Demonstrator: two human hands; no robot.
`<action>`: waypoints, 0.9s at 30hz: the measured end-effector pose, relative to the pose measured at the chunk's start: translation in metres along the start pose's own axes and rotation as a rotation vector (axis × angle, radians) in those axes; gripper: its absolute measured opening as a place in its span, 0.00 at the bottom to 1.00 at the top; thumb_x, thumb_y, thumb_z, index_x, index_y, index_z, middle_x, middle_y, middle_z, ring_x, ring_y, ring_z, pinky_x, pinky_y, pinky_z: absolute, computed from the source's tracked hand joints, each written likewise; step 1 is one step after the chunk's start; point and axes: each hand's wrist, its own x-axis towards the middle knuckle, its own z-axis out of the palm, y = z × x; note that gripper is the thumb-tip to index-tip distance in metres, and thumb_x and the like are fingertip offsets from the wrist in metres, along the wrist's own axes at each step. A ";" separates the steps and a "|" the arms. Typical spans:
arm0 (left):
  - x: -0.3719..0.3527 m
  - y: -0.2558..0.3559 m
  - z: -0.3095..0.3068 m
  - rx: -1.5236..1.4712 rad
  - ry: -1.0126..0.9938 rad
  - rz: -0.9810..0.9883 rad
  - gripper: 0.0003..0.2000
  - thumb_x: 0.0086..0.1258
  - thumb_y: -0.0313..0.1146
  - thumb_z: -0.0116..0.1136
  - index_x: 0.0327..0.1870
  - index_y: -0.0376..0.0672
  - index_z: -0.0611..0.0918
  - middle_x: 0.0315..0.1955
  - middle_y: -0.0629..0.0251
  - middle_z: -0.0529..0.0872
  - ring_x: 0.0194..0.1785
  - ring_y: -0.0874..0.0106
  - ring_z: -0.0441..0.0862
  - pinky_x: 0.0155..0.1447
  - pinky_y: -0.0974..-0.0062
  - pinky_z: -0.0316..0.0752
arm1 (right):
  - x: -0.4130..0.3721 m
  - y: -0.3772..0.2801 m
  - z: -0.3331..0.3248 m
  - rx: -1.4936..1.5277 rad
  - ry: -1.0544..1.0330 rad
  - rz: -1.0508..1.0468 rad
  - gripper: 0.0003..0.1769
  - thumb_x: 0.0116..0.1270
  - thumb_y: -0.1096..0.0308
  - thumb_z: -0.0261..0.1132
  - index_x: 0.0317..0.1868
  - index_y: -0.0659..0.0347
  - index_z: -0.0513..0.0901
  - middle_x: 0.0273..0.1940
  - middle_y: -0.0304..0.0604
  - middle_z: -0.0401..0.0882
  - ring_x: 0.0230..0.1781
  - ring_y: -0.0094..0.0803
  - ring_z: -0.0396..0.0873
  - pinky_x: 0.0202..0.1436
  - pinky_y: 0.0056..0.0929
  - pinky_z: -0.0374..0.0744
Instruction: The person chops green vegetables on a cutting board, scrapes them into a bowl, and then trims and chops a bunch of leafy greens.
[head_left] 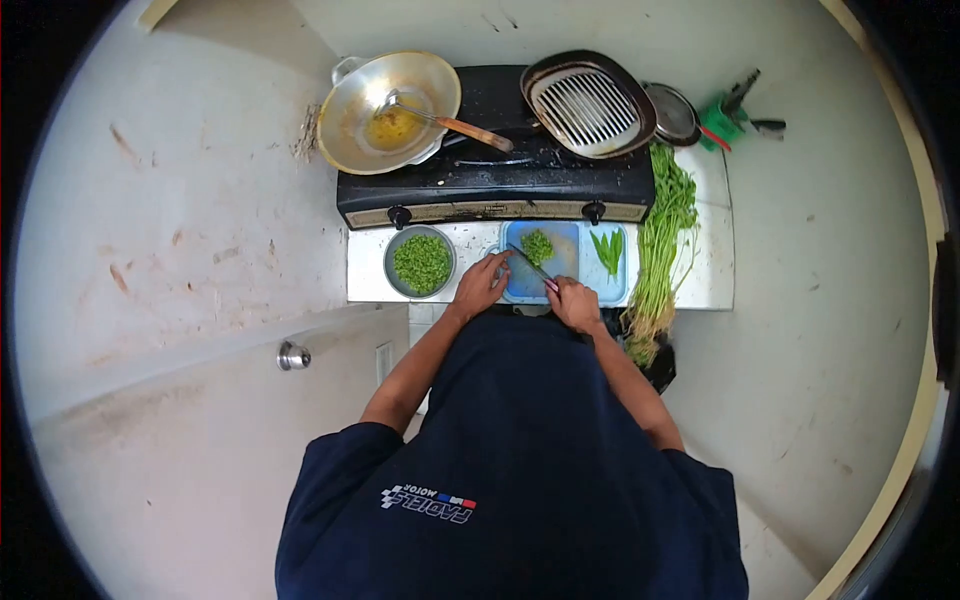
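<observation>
Head view, centre: right hand (577,304) closed round knife (534,267) handle, likely for control; left hand (482,287) near blade tip, perhaps steadying blue board (608,288); cannot tell left grip.

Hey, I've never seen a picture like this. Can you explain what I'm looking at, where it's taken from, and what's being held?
There's no machine here: a person works with bare hands, seen from a camera worn on their head, looking forward and down. The dark shirt fills the bottom. The right hand holds a knife over a blue board. The left hand is at the board's left edge, near the blade. On the board lie chopped greens and some longer green pieces. A bowl of chopped greens sits left; leafy stems lie right. Behind is a black stove carrying a wok and a ridged pan.
</observation>
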 end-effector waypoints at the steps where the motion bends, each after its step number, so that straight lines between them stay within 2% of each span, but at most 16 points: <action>1: 0.003 0.003 0.002 0.000 0.004 0.005 0.19 0.74 0.31 0.60 0.65 0.46 0.79 0.42 0.57 0.87 0.39 0.57 0.86 0.46 0.59 0.82 | 0.002 0.003 -0.005 0.008 0.021 -0.043 0.15 0.73 0.57 0.65 0.47 0.63 0.82 0.41 0.57 0.87 0.38 0.58 0.87 0.42 0.53 0.85; 3: 0.007 0.010 0.008 0.015 -0.011 -0.002 0.21 0.75 0.32 0.61 0.68 0.48 0.78 0.41 0.56 0.87 0.38 0.57 0.87 0.46 0.59 0.82 | 0.007 0.010 -0.012 0.017 0.032 -0.088 0.14 0.70 0.61 0.67 0.47 0.63 0.83 0.43 0.56 0.87 0.38 0.57 0.87 0.42 0.51 0.85; 5: 0.009 0.016 0.014 0.044 -0.059 -0.021 0.22 0.75 0.34 0.61 0.70 0.49 0.77 0.41 0.54 0.88 0.41 0.55 0.87 0.47 0.57 0.82 | 0.007 0.014 -0.024 0.044 0.010 -0.112 0.14 0.71 0.60 0.66 0.47 0.63 0.82 0.44 0.56 0.86 0.40 0.57 0.87 0.44 0.52 0.85; 14: 0.017 0.033 0.055 0.099 -0.069 -0.183 0.25 0.75 0.37 0.60 0.74 0.54 0.75 0.35 0.51 0.90 0.40 0.51 0.89 0.46 0.53 0.83 | 0.005 0.038 -0.049 0.096 -0.022 -0.205 0.15 0.70 0.61 0.68 0.48 0.64 0.81 0.42 0.56 0.85 0.41 0.57 0.86 0.46 0.51 0.84; 17: 0.018 0.034 0.063 0.112 -0.025 -0.213 0.26 0.75 0.38 0.60 0.74 0.54 0.74 0.33 0.51 0.89 0.40 0.51 0.89 0.46 0.53 0.83 | 0.006 0.047 -0.050 0.131 0.002 -0.253 0.17 0.73 0.59 0.67 0.50 0.65 0.83 0.43 0.55 0.85 0.41 0.57 0.86 0.45 0.50 0.84; 27: 0.012 0.052 0.063 0.132 0.107 -0.284 0.24 0.74 0.34 0.60 0.72 0.54 0.75 0.31 0.52 0.89 0.36 0.48 0.88 0.43 0.51 0.83 | 0.007 0.056 -0.066 0.170 -0.039 -0.352 0.15 0.72 0.61 0.67 0.48 0.64 0.83 0.42 0.54 0.84 0.41 0.57 0.84 0.46 0.53 0.81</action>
